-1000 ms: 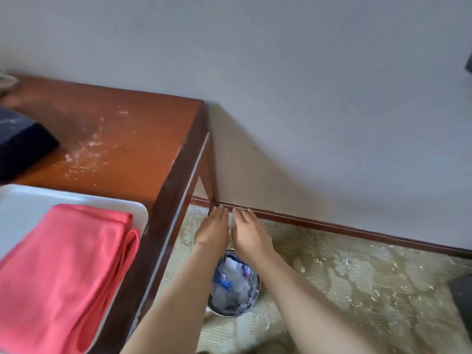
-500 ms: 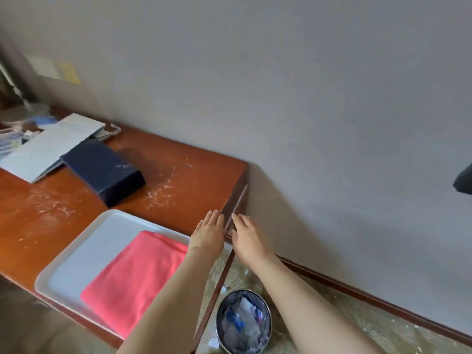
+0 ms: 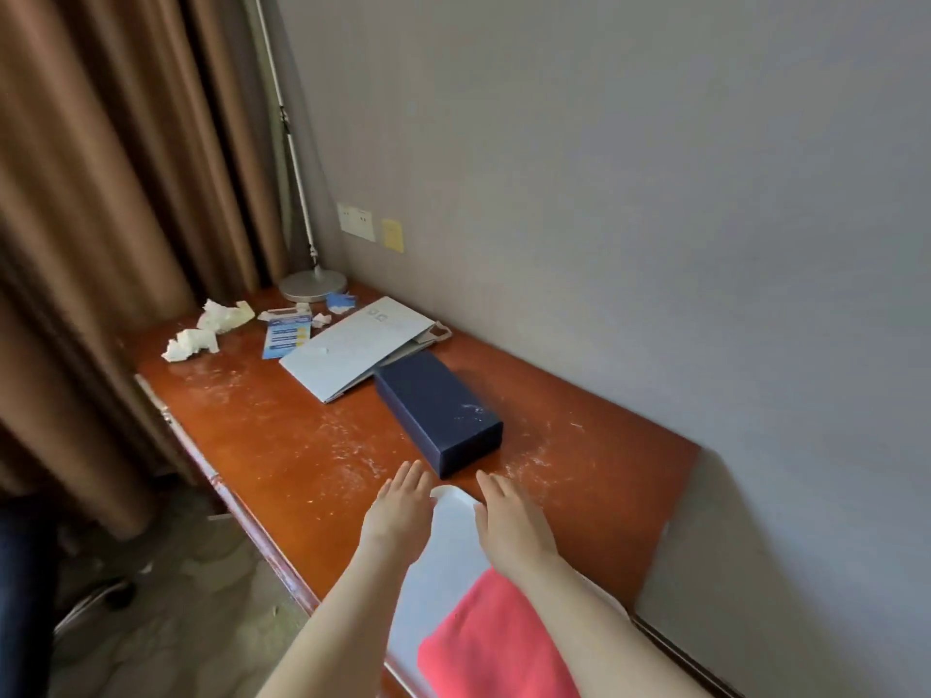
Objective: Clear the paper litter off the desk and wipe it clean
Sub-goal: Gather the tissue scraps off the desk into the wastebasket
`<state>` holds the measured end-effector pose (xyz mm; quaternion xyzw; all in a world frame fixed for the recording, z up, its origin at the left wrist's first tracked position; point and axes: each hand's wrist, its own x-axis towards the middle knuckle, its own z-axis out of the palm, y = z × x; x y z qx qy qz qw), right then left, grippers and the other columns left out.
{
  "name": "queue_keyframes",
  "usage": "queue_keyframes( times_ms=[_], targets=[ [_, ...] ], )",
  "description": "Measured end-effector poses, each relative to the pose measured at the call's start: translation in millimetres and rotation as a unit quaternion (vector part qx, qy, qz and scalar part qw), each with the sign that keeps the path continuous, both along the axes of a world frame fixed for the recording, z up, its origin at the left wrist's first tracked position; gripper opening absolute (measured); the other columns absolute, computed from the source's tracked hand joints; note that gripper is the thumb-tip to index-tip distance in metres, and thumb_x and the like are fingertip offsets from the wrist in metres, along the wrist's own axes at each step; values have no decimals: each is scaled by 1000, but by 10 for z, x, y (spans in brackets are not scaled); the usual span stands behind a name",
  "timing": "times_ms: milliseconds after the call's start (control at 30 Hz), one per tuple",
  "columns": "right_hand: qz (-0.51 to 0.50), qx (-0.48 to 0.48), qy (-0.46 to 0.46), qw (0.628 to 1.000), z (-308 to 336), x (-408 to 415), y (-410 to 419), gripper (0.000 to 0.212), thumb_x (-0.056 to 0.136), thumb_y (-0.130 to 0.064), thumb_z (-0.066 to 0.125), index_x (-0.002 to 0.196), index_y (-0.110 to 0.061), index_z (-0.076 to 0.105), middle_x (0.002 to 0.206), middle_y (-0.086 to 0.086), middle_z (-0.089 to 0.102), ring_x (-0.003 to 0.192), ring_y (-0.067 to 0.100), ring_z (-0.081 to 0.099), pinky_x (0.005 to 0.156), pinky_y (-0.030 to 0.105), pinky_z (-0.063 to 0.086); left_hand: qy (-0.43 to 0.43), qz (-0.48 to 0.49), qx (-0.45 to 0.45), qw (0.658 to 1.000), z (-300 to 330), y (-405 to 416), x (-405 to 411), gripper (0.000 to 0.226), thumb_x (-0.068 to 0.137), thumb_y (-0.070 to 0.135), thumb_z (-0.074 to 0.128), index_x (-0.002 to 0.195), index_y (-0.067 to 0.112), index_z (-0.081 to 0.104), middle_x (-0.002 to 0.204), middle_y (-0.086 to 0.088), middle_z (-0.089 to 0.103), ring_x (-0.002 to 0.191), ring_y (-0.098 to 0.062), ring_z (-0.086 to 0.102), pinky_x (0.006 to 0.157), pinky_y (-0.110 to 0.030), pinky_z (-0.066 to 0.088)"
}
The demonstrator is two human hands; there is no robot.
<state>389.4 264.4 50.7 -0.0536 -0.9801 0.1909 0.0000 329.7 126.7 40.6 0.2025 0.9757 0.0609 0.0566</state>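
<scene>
Hovering flat, fingers straight and holding nothing, the left hand [image 3: 400, 513] and right hand [image 3: 511, 518] flank the white tray [image 3: 448, 541], crumpled tissues [image 3: 209, 327] well beyond it on the counter [image 3: 282, 445].

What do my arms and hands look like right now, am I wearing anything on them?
Both arms are bare up to the frame edge: no sleeves or cuffs show. The left hand and right hand have no gloves, and no rings, watch or bracelet can be seen on the fingers or wrists. No markings or bandages show on either forearm. The nails look short and unpainted, though they are too small to be sure.
</scene>
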Motion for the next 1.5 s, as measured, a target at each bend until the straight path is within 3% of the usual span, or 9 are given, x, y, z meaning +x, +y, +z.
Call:
queue_keyframes(
  times_ms=[300,600,900,1267,1500],
  targets=[
    [65,-3,-28,997,9,-1000,-1309,50,101,-37,30,149,-28,19,156,-4,21,143,18,22,112,30,28,2,84,24,996,153,-1243,-715,54,102,17,31,150,14,8,159,-4,1,146,-20,-2,118,-32,9],
    [140,10,-50,989,-67,-2080,-1855,52,102,-37,26,151,-28,11,158,-3,13,146,20,12,117,36,23,-4,167,5,986,61,-2052,-1510,49,103,22,26,149,14,12,159,-5,4,146,-21,0,118,-33,10],
    [172,14,-49,984,-70,-3089,-2280,51,102,-34,27,151,-25,11,158,-1,13,145,20,14,114,35,27,-37,224,-17,974,72,-2705,-2249,48,103,25,23,149,13,12,159,-5,4,146,-22,0,118,-33,12],
    [114,40,-80,989,-367,-4039,-2883,55,101,-41,27,151,-27,10,159,-2,12,145,21,15,113,35,27,-44,196,-21,979,-143,-3445,-3442,50,103,24,26,149,14,11,159,-7,3,146,-24,-1,119,-34,12],
    [91,3,-82,992,-317,-4669,-3685,55,100,-43,30,150,-30,12,158,-4,13,144,22,19,111,36,30,-44,160,-22,986,-293,-4006,-4183,53,101,16,34,149,15,11,159,-7,2,146,-23,-2,118,-35,12]
  ],
)
